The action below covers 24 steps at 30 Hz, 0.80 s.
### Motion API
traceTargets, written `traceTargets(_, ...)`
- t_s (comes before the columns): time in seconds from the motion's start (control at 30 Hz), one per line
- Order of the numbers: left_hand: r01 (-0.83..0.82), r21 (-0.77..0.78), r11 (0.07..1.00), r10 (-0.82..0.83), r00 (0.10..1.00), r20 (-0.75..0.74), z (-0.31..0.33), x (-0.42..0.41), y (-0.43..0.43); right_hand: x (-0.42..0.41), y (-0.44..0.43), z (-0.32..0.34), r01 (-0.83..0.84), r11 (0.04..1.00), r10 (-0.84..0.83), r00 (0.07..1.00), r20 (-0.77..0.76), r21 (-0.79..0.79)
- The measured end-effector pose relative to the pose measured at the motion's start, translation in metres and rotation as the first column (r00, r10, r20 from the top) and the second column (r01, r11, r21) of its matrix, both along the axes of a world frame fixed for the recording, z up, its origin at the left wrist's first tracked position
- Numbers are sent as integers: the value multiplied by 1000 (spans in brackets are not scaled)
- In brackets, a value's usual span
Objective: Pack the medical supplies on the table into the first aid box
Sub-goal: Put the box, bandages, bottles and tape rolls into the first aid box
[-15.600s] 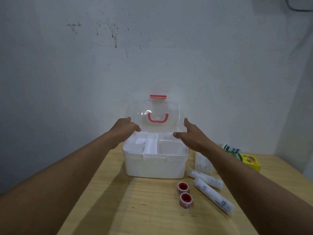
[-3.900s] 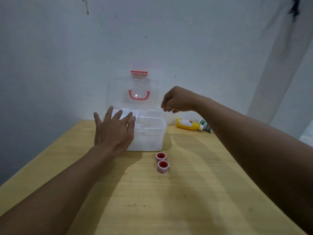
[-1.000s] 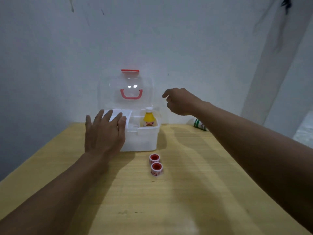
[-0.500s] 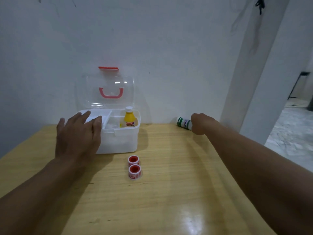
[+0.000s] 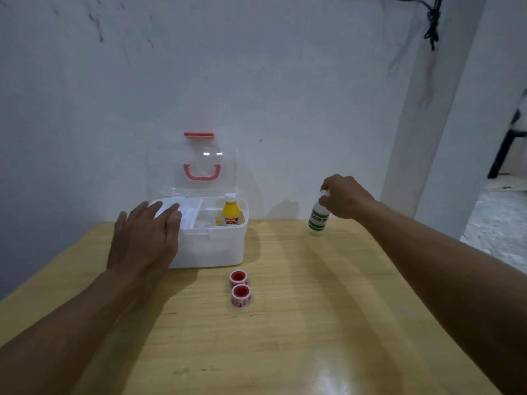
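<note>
While only the head view is available, it shows enough. Right hand (image 5: 346, 199) is pinched around the cap end of a white plastic bottle with green label bands (image 5: 318, 220), holding it upright with its base at or just above the yellow wooden table (image 5: 313, 323); contact with the table cannot be told. Long axis is vertical. Left hand (image 5: 144, 238) lies flat and relaxed, fingers spread, on the near-left corner of the white plastic first aid box (image 5: 212, 243), gripping nothing, likely just steadying it.

Box's clear lid with red handle (image 5: 194, 169) stands open against the wall. A yellow bottle with white cap (image 5: 230, 213) already stands upright in the right compartment.

Key relation: the box lies to the left of the held bottle, well apart, at similar depth. Right hand owns the move; it probably needs a lift and a leftward carry over the box rim, bottle kept vertical.

Two small red-and-white tape rolls (image 5: 239, 287) sit in front of the box, touching or nearly so, not yet packed.
</note>
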<state>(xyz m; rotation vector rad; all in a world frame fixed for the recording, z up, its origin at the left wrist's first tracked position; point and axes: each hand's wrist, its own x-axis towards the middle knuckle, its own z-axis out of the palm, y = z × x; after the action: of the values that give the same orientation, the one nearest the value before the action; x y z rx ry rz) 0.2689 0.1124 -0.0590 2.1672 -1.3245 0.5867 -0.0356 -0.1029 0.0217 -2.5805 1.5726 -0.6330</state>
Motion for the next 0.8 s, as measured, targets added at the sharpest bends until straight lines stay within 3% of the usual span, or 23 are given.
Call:
traceTargets(0.43, 0, 82, 997, 5, 999, -55, 3, -5, 4, 65, 84, 86, -307, 951, 306, 928, 212, -30)
traceTargets(0.8, 27, 92, 995, -17, 994, -112, 5, -8, 7, 118, 106, 75, -396, 910, 410, 903, 131, -122)
